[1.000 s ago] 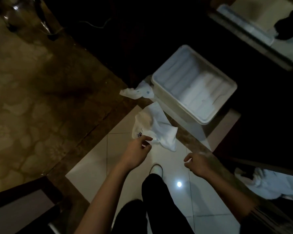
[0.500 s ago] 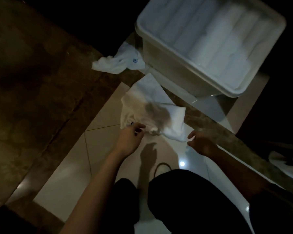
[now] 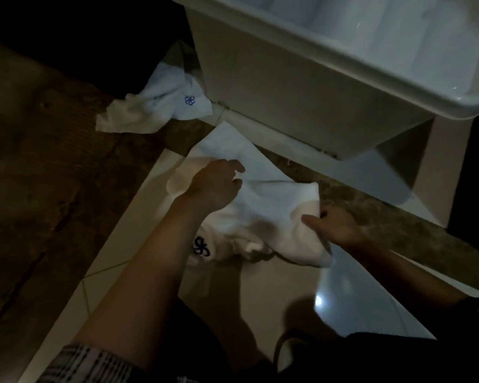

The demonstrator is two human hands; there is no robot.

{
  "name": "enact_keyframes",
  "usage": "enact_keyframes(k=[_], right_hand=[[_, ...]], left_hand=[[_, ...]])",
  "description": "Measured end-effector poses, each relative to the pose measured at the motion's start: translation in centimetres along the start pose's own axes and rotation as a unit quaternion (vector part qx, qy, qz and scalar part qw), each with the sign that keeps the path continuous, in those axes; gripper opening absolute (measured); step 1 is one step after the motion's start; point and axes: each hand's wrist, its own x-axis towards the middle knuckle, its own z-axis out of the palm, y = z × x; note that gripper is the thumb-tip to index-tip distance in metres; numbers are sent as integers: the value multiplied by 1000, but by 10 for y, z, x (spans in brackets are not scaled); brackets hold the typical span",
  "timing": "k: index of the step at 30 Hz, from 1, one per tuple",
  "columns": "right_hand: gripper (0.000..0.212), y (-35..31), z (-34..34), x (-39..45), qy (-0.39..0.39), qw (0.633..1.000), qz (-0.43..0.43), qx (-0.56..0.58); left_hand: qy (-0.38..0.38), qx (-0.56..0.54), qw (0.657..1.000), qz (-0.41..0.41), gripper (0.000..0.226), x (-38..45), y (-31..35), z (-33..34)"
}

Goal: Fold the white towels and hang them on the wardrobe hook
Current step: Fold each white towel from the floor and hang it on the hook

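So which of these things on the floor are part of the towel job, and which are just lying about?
Part of the job:
- near towel, crumpled on the tiles, with the left hand on it and the right hand at its edge
- far towel, lying by the bin

Just there:
- white bin, rolled white cloths inside
- shoe

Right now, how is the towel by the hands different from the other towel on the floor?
The near towel has both hands on it, left hand and right hand; the far towel lies untouched. The near towel is on pale tile, the far towel on dark floor beside the bin. Both are white, crumpled, with a blue logo.
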Motion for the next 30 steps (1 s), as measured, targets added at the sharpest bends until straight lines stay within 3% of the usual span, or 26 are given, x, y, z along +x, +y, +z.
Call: enact_keyframes(k=[6, 11, 16, 18, 21, 23, 28, 30], right_hand=[[8, -22, -18, -16, 9, 980, 15, 197], [30, -46, -68, -65, -89, 958, 27, 272], [52, -91, -146, -135, -134, 937, -60, 317], [40, -113, -181, -170, -132, 940, -102, 298], [15, -141, -236, -234, -117, 955, -132, 240], [16, -160, -274, -284, -112, 965, -159, 178], [3, -211, -376, -408, -101, 967, -217, 91], [9, -228, -416, -451, -77, 964, -255, 10]], left_hand=[[0, -42, 999, -33, 36, 2, -3, 7], [0, -221, 969, -114, 40, -45, 47, -6], [-16, -436, 876, -206, 35, -116, 115, -50], [-6, -483, 840, -246, 35, -145, 146, -86], [-13, -480, 835, -269, 38, -190, 197, -149], [-55, -505, 814, -281, 47, -220, 238, -198], [-74, -462, 833, -294, 58, -283, 340, -310], [-96, -460, 833, -290, 57, -307, 376, -350]])
